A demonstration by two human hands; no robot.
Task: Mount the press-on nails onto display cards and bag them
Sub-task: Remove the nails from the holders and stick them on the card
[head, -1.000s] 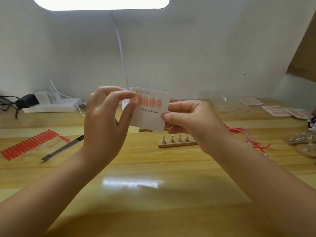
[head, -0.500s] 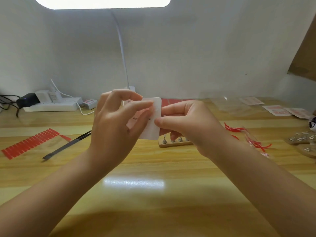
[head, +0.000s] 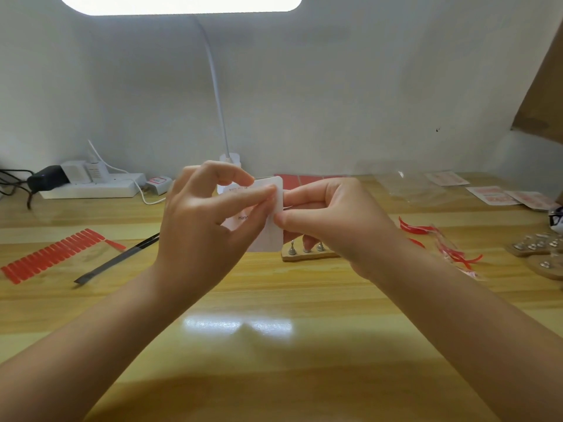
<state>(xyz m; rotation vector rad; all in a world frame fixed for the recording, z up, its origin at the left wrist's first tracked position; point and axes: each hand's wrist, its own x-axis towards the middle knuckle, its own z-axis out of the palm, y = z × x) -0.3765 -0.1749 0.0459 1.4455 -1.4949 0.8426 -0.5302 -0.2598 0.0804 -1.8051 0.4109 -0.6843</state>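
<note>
Glossy wooden desk (head: 274, 376) meets white wall (head: 335, 86); lamp (head: 179, 3) glares overhead.

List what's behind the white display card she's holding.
Behind the display card: a wooden stand with small metal pegs, and red sheets near the wall. The card and right hand cover the stand's other pegs; the left hand's fingers hide the card's nails.

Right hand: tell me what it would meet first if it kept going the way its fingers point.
The right hand points leftward and already pinches the display card. Just beyond that are the left hand fingers pressed on the card's face; depth looks close, though uncertain.
</note>
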